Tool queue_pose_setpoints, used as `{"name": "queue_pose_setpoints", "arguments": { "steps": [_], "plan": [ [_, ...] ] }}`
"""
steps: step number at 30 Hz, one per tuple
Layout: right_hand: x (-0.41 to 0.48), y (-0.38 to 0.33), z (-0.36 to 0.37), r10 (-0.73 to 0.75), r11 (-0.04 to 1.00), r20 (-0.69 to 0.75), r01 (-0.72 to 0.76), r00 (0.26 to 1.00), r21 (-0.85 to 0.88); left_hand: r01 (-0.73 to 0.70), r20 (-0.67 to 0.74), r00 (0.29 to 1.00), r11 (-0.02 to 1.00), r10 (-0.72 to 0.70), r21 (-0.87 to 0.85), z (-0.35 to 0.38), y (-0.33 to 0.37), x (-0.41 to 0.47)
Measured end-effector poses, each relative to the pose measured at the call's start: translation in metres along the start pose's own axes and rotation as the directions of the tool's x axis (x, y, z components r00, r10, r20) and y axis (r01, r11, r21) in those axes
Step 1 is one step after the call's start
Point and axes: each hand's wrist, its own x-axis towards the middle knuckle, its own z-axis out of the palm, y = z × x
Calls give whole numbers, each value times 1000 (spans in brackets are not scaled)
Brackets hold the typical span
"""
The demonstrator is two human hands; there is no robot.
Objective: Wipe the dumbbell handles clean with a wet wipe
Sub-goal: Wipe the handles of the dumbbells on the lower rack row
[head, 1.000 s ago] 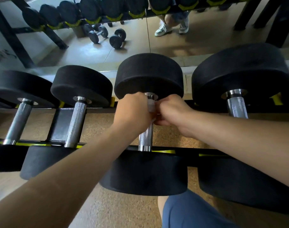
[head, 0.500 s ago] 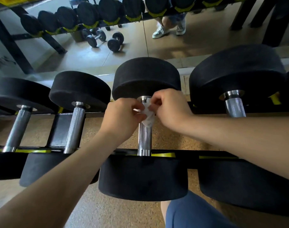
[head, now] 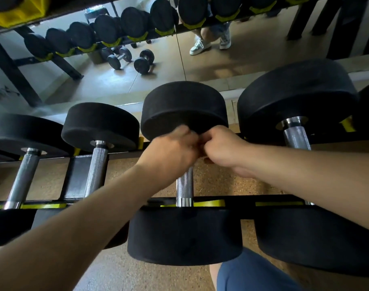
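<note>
Black steel rack (head: 238, 199) with two parallel rails, joined at left by a flat cross brace (head: 74, 177); yellow strips (head: 208, 203) line the near rail. Speckled tan floor (head: 221, 179) shows between and below the rails. Behind the rack, a wall mirror (head: 158, 80) reflects a second tier of stored weights in yellow cradles (head: 114, 42), two small loose dumbbells (head: 119, 58) lying near each other on the floor, and a pair of pale sneakers (head: 200, 46). A yellow object (head: 17, 11) occupies the upper left corner. Blue shorts (head: 252, 274) cover a knee at the lower edge.
</note>
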Motion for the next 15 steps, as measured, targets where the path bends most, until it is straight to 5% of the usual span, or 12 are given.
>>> {"name": "queue_pose_setpoints", "arguments": {
  "steps": [4,8,12,15],
  "plan": [
    [0,-2,-7,72,996,8,-72,997,51,246,202,948,969,-245,21,-13,6,16],
    [-16,-2,-13,148,982,323,-178,935,64,-84,333,926,958,176,-274,-20,14,-7],
    [-13,-3,-15,145,974,326,-192,934,117,147,390,917,982,-88,-122,-33,-10,18],
    [-13,-1,-16,158,967,361,-218,919,132,43,512,859,994,12,-96,-39,1,25]
  ]
}}
